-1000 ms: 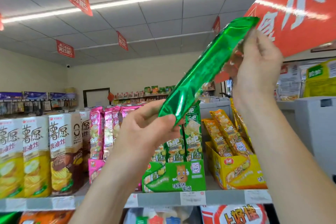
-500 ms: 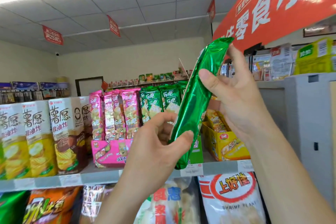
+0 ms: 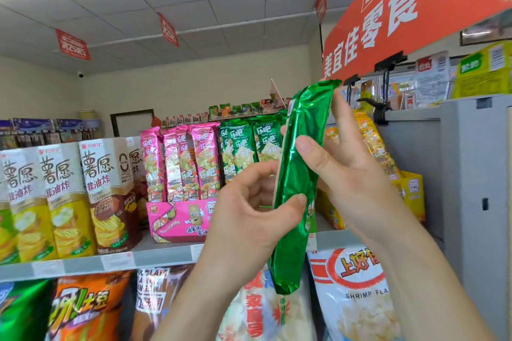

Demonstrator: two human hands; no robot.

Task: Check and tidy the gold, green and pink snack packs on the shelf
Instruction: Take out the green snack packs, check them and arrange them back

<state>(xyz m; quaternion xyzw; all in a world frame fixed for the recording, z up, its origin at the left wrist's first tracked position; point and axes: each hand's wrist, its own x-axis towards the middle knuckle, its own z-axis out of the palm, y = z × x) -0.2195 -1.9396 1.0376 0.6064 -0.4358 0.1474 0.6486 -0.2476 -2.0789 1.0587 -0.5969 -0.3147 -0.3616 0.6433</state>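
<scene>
Both hands, the left hand [image 3: 249, 219] and the right hand [image 3: 352, 174], hold one green snack pack [image 3: 297, 174] upright before the shelf's front edge [image 3: 110, 260]. Checking seems in progress; this pack is not yet back among the green packs [image 3: 243, 147], between the pink packs [image 3: 180, 163] and the gold packs [image 3: 374, 144].

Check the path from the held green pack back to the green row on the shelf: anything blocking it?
Nothing visible blocks it. The green pack, held by the left hand and right hand, sits in front of the green row; only open air lies between them.
</scene>
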